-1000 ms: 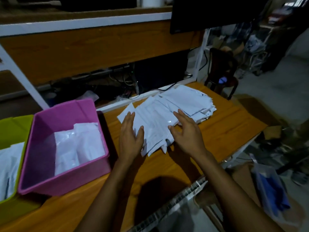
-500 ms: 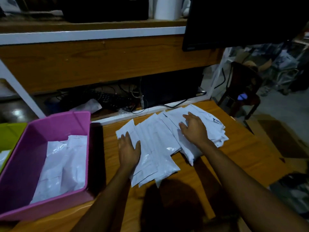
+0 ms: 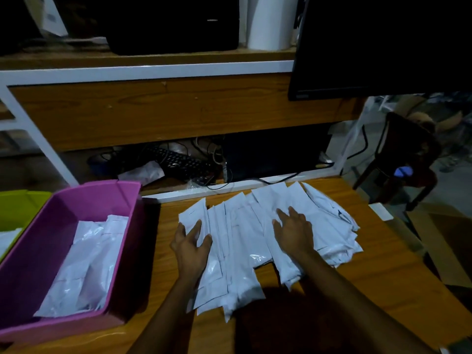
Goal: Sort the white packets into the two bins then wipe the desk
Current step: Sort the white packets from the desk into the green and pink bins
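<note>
Both grips are wide, holding nothing: the left hand (image 3: 192,246) and right hand (image 3: 294,233) lie flat, fingers spread, on the white packets (image 3: 240,226) fanned across the tabletop (image 3: 383,267). More packets lie in the pink bin (image 3: 51,226), beside the green bin (image 3: 20,208).

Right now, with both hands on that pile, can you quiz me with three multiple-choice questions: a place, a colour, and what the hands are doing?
1. Where is the pink bin relative to the loose packets?
A. on top of them
B. to their left
C. to their right
2. What colour is the bin at the far left edge?
A. blue
B. red
C. green
3. What are the left hand and right hand doing?
A. resting open on the packets
B. gripping the pink bin
C. wiping with a cloth
Answers: B, it stands left of the pile; C, its walls are lime green; A, both lie spread on the packets.
</note>
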The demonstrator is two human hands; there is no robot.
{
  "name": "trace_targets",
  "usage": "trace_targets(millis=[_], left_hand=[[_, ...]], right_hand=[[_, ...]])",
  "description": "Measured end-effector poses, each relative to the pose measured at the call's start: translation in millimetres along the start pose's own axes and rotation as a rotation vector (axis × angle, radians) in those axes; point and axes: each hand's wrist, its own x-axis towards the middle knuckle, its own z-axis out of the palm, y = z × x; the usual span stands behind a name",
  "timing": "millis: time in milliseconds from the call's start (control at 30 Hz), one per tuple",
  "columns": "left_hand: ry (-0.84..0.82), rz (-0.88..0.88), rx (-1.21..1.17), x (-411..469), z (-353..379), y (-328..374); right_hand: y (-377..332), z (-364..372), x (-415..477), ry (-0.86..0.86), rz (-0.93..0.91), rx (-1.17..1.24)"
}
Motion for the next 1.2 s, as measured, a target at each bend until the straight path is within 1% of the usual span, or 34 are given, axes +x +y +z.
trace_targets(millis=[133,200,300,400,467,600,700,867,967,1067,1200], left_hand=[[0.016,0.035,-0.062,5.9,-3.6,-2.3],[0.022,0.083,-0.085,6.0,-8.0,4.9],[0.018,0.186,-0.11,3.8,-20.7,22.8],[0.038,0.314,-0.054,0.6,-41.0,40.9],[0.045,0.354,-0.068,-3.9,-53.0,51.6],[0.042,0.476,-0.092,-15.7,-78.8,65.7],[0.03,0.516,-0.123,-29.1,-101.8,68.0],[0.088,0.563,-0.122,-53.8,-151.1,69.4],[0.142,0.569,-0.066,-68.6,-180.6,64.3],[0.193,0.54,-0.016,-81.7,-215.0,50.3],[0.27,0.518,0.096,-91.5,-261.3,33.8]], right_hand=[[-2.9,-4.0,-1.2,0.059,0.018,-0.005],[-3.6,-9.8,-1.4,0.103,0.05,0.004],[-9.9,-22.4,-2.7,0.219,0.048,0.045],[-31.9,-35.4,-14.7,0.339,0.036,0.127],[-53.4,-42.2,-28.6,0.41,0.03,0.186],[-95.3,-43.6,-64.1,0.493,0.009,0.356],[-125.1,-40.5,-97.2,0.539,0.031,0.454],[-171.9,-50.7,-143.9,0.55,0.07,0.64],[-193.2,-57.9,-164.2,0.557,0.021,0.709],[-220.8,-61.7,-183.7,0.514,-0.042,0.754],[-257.6,-58.6,-204.3,0.496,-0.131,0.776]])
